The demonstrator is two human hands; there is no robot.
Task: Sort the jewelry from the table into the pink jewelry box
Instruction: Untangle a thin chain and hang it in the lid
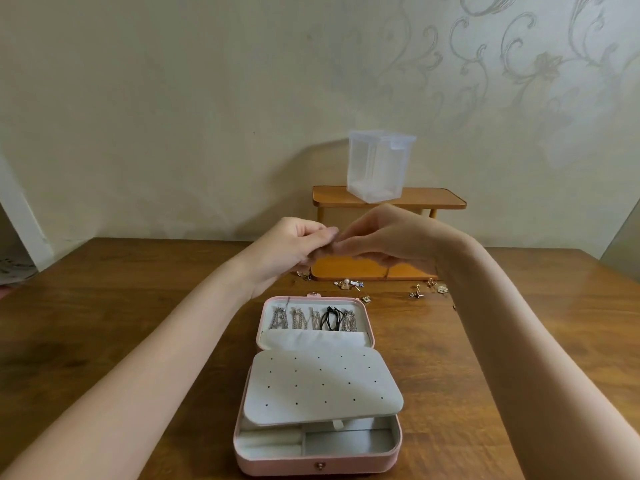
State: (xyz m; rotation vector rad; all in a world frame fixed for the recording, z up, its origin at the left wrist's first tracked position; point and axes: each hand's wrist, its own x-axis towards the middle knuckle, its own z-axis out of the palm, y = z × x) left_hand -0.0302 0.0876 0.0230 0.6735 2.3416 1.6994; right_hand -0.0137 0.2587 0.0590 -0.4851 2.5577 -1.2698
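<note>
Both hands raised above the table (pixel 104 323), left hand (pixel 294 249) and right hand (pixel 384 237) fingertip to fingertip, pinching something too small to make out between them. Below, pink box (pixel 318 459) lying open, chains (pixel 311 318) hung in its lid, dotted white panel (pixel 322 386) tilted over the base. Loose jewelry (pixel 349 284) scattered beyond box, beside wooden stand (pixel 388 197) bearing clear container (pixel 379 166).
</note>
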